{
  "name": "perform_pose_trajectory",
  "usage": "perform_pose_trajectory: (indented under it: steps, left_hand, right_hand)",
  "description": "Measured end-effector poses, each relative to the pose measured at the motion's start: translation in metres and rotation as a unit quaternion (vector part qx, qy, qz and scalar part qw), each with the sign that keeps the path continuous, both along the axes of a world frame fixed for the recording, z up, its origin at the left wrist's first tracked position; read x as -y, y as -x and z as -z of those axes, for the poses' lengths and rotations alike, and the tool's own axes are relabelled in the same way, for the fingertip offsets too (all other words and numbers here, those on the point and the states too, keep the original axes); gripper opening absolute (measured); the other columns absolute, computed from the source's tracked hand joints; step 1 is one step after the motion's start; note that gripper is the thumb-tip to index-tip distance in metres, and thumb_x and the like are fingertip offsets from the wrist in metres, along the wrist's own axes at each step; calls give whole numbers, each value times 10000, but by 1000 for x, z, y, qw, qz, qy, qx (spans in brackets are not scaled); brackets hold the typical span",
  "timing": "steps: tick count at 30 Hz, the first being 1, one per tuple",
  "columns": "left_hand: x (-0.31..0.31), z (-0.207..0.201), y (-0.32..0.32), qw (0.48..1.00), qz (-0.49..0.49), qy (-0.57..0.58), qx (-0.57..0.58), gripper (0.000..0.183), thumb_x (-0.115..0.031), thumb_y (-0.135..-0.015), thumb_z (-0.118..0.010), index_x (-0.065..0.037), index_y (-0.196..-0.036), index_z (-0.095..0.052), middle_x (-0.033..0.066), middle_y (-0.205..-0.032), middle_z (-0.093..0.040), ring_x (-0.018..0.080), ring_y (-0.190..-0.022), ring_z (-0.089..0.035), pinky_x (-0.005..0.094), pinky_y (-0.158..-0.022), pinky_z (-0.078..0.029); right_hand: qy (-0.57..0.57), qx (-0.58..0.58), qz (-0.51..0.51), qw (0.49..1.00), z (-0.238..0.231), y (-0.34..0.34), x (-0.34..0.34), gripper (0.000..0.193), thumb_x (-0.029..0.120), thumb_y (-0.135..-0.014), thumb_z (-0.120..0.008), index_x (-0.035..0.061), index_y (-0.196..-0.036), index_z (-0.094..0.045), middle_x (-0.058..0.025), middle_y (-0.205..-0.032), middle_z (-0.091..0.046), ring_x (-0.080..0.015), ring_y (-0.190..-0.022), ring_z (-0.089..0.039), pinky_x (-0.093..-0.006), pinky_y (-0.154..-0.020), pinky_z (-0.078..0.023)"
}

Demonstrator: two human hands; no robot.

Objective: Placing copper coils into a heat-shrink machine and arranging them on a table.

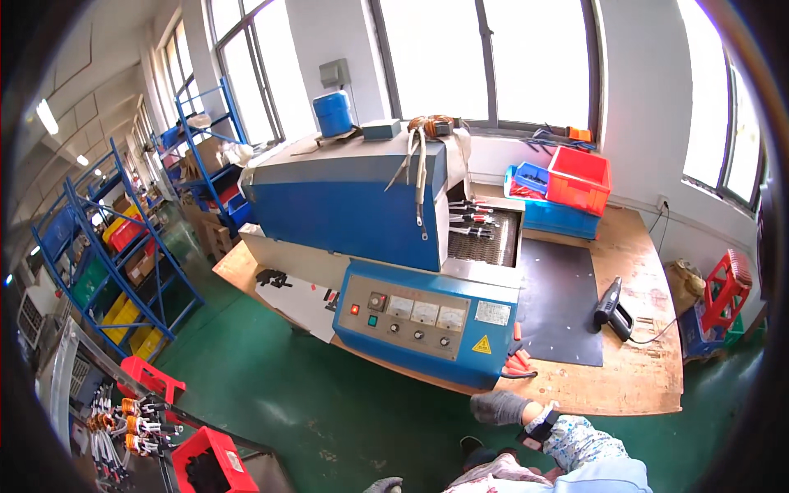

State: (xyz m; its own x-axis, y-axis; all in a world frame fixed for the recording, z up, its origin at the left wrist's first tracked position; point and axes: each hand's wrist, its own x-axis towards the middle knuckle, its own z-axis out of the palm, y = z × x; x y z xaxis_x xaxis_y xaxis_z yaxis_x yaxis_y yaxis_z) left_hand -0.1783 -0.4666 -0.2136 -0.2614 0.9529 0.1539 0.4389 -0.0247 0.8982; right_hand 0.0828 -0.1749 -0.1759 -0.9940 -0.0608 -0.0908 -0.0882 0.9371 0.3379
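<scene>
Lead [521, 375], black, long axis approx. L-R, tip R, nr R hand [498, 407].

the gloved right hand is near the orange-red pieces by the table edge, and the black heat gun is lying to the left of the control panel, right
Not quite: the black heat gun lies to the right of the control panel, as the head view shows. The gloved right hand is near the orange-red pieces by the table edge, as you say.

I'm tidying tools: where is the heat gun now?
In the head view, the heat gun lies right of the blue machine, at the right edge of the black mat.
</scene>
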Motion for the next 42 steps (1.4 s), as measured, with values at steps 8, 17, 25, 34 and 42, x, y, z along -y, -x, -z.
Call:
perform_pose_trajectory:
  steps: [8,17,25,34,42]
  left_hand:
    - [-103,-27,-27,999,-6,44,-2,193,-184,-875,-613,-97,-1047,-631,99,-968,-635,232,-926,-605,336,-833,-492]
    - [-253,-104,-81,998,21,23,51,191,-166,-883,-596,-53,-1032,-634,74,-953,-646,198,-927,-606,301,-829,-477]
    - [-345,-141,-75,967,102,122,198,223,-183,-895,-599,-67,-1083,-623,-28,-930,-631,69,-885,-547,223,-827,-450]
    - [-478,-109,-67,983,124,-71,116,390,-175,-897,-592,-52,-1247,-472,89,-1193,-542,156,-1108,-520,291,-965,-409]
    - [-499,-75,-65,790,86,-9,607,381,-116,-967,-405,-178,-1319,-270,184,-1286,-434,315,-1209,-453,401,-995,-427]
  right_hand:
    - [217,-342,333,851,-81,-4,-145,128,179,-778,-590,86,-863,-565,-143,-836,-579,-362,-753,-583,-459,-628,-490]
    - [341,-419,297,787,-81,-1,-249,131,190,-741,-619,92,-819,-581,-133,-766,-589,-349,-703,-591,-435,-631,-477]
    - [444,-423,323,721,-79,-9,-273,150,228,-768,-643,87,-816,-623,-109,-708,-633,-270,-632,-627,-367,-582,-484]
    - [394,-438,354,727,-74,-3,-274,129,169,-767,-669,78,-844,-620,-107,-682,-604,-239,-606,-610,-343,-575,-491]
    - [386,-451,384,707,-84,-7,-266,123,159,-770,-671,77,-845,-618,-101,-684,-613,-238,-611,-620,-335,-579,-495]
